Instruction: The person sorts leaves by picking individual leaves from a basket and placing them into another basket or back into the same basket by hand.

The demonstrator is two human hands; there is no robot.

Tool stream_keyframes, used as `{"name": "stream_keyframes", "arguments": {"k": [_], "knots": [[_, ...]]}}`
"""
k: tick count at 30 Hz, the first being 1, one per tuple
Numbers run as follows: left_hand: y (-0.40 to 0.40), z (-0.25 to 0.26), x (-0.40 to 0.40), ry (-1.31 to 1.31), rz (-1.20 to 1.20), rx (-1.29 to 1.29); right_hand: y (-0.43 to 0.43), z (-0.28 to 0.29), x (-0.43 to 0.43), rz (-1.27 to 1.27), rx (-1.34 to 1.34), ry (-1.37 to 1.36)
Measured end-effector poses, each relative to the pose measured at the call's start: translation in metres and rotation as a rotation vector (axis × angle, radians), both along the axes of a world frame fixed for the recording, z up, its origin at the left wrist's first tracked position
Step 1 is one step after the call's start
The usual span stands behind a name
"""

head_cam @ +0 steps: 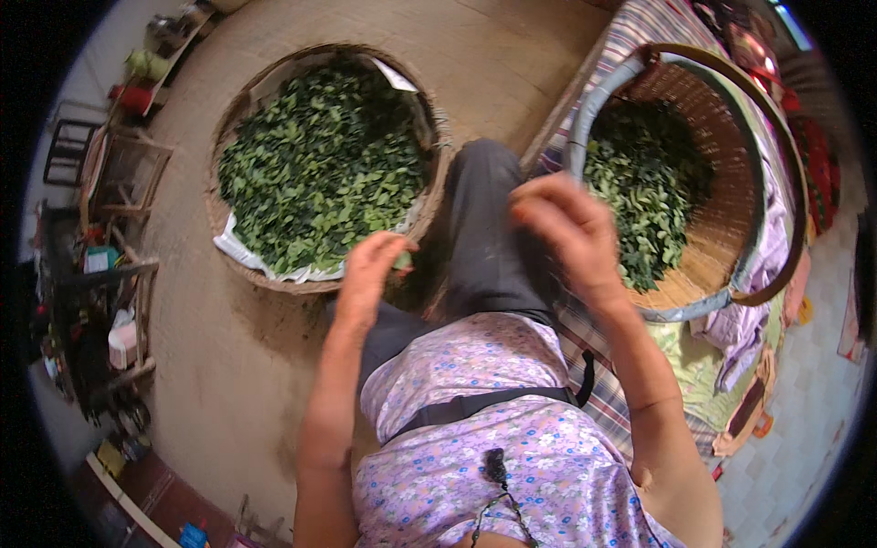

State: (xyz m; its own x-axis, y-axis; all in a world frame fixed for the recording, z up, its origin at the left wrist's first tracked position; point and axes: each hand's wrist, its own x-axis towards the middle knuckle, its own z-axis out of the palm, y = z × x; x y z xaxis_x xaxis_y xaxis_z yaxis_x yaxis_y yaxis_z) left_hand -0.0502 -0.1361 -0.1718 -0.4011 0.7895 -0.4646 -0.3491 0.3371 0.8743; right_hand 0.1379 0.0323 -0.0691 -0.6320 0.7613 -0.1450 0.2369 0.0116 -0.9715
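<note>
My left hand [377, 264] is over the near rim of a large round woven basket [323, 286], with its fingers curled around a bit of green leaf. This basket is lined with white sheeting and heaped with green leaves [322, 171]. Above my thigh, my right hand [565, 219] is blurred, its fingers bent; whether it holds anything cannot be told. Just to its right, a deep woven basket [726, 178] with a curved handle leans with its opening towards me. A smaller heap of leafy green sprigs [644, 198] lies inside it.
The deep basket rests on a bed with a plaid cover [596, 363], among crumpled lilac cloth [740, 335]. Wooden chairs [133, 171] and a cluttered rack [89, 301] stand along the left. A shelf [181, 55] holding pots is at the upper left, beyond the floor [199, 383].
</note>
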Motion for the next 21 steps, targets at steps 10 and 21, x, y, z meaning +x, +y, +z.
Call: {"name": "stream_keyframes", "arguments": {"k": [10,21], "knots": [[-0.029,-0.090,-0.084,0.776,0.060,-0.291,0.000,-0.025,0.035,0.073,0.285,-0.046],[-0.008,-0.075,-0.051,0.597,0.024,-0.195,0.149,-0.119,0.157,-0.002,0.505,-0.815]]}}
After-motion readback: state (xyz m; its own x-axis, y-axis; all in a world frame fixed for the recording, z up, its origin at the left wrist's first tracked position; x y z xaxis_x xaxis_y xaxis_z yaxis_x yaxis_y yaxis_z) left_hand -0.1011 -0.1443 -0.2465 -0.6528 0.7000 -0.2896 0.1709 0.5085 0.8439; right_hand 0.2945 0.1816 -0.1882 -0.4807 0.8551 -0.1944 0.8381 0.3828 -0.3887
